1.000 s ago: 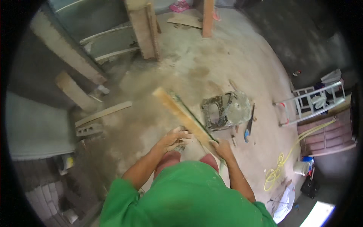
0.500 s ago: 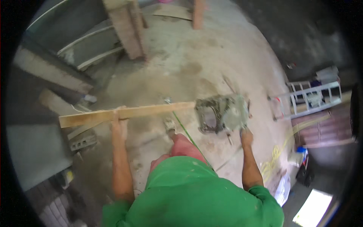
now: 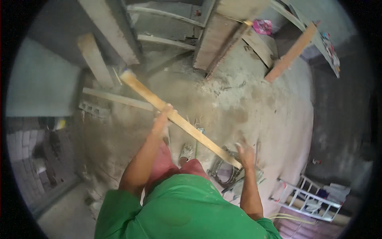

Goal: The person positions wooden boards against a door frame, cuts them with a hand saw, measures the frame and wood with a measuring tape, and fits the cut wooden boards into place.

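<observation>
Best to keep the left hand (image 3: 162,119) wrapped around the middle of the long wooden plank (image 3: 179,121), slanting above the dusty floor (image 3: 246,111), and settle the open-fingered right hand (image 3: 245,153) onto its near end.

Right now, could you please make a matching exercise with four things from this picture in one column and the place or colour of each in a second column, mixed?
Things:
1. wooden plank
2. left hand
3. right hand
4. white metal rack

Places or colours:
A. at the plank's near end
B. lying on the floor, lower right
C. pale yellow, held slanting
D. gripping the plank's middle

Pairs: 1-C, 2-D, 3-A, 4-B
</observation>
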Available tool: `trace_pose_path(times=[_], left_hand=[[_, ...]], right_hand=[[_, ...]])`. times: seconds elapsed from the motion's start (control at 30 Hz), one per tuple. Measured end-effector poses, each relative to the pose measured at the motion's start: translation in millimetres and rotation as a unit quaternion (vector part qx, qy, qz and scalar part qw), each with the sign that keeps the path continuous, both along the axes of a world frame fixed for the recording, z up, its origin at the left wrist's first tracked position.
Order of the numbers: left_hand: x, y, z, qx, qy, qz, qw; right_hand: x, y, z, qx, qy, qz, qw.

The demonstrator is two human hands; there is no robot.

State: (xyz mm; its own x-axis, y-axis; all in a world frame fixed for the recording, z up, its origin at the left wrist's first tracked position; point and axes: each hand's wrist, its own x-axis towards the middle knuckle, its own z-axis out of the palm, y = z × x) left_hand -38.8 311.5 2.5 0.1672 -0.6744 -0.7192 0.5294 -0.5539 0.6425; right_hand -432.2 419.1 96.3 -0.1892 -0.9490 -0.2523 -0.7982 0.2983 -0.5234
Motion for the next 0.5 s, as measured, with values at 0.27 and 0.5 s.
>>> trace_pose_path(times=[0.27,0.5], left_hand=[[-1.5,-53.8,-84.0,0.011,0.204,0.012,0.979],[114.9,-95.0,-125.6,0.015,0.244,0.079,0.966]], right_hand=[[227.0,-172.8,-43.6,0.181,0.055,0.378,0.906],[272.4,-317.7,-101.2,0.134,0.244,0.375,0.884]])
